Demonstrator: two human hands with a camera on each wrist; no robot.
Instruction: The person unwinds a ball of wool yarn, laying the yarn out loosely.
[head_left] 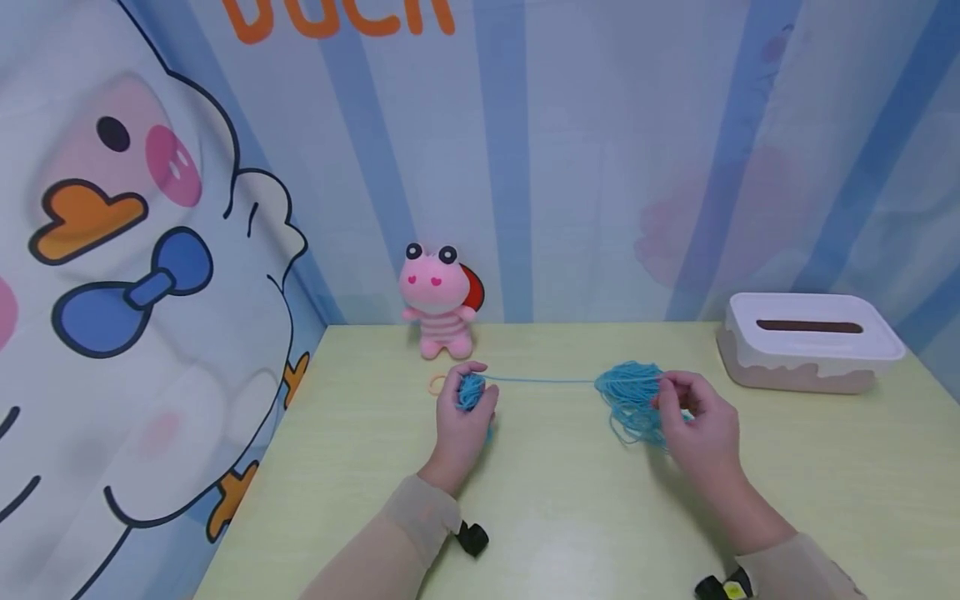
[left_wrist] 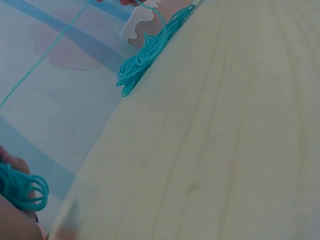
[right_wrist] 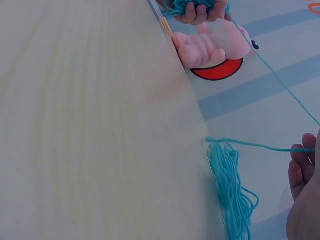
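In the head view my left hand (head_left: 463, 421) grips a small bundle of blue yarn (head_left: 470, 392), its loops poking out past the fingers in the left wrist view. A single yarn strand (head_left: 540, 381) runs taut from that bundle to my right hand (head_left: 701, 421), which pinches it between thumb and fingers. Below the strand, beside the right fingers, a larger loose heap of blue yarn (head_left: 633, 404) lies on the table. In the right wrist view a second length of yarn (right_wrist: 265, 146) links this heap with the right hand.
A pink plush toy (head_left: 437, 304) with a red back stands behind the left hand. Near that hand lies a small orange ring (head_left: 435, 384), partly hidden. A white and beige tissue box (head_left: 813, 342) sits at the table's (head_left: 570, 517) back right, before a printed curtain (head_left: 570, 167).
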